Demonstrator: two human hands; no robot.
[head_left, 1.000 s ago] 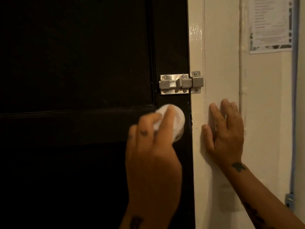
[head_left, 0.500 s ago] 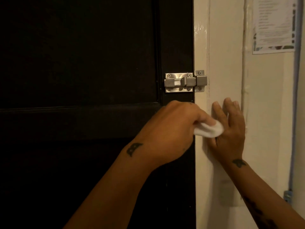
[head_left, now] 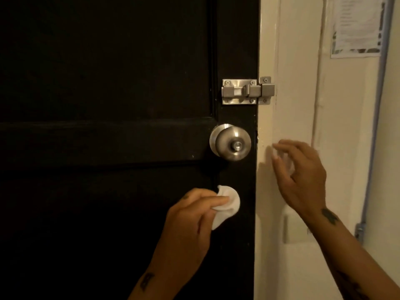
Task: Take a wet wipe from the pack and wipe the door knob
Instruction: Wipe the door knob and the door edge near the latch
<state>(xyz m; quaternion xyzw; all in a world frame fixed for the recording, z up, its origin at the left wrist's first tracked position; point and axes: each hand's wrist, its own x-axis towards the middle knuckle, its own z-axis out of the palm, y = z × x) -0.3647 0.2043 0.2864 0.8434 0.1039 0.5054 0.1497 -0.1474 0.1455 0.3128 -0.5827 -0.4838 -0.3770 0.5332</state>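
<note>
A round silver door knob (head_left: 232, 143) sits on the right edge of a black door (head_left: 108, 105), fully uncovered. Below it, my left hand (head_left: 190, 219) pinches a bunched white wet wipe (head_left: 227, 205), held a short way under the knob and apart from it. My right hand (head_left: 303, 178) hovers at the cream door frame (head_left: 268, 191) to the right of the knob, fingers spread and slightly curled, holding nothing. The wipe pack is not in view.
A steel slide bolt (head_left: 247, 91) bridges door and frame above the knob. A printed paper (head_left: 357, 27) hangs on the wall at the upper right. A blue conduit (head_left: 375, 126) runs down the right edge, and a pale wall plate (head_left: 296, 228) sits under my right wrist.
My left hand has come off the knob and dropped below it with the wipe, after swinging right towards the frame. My right hand has lifted from flat on the frame to a loose hover.
</note>
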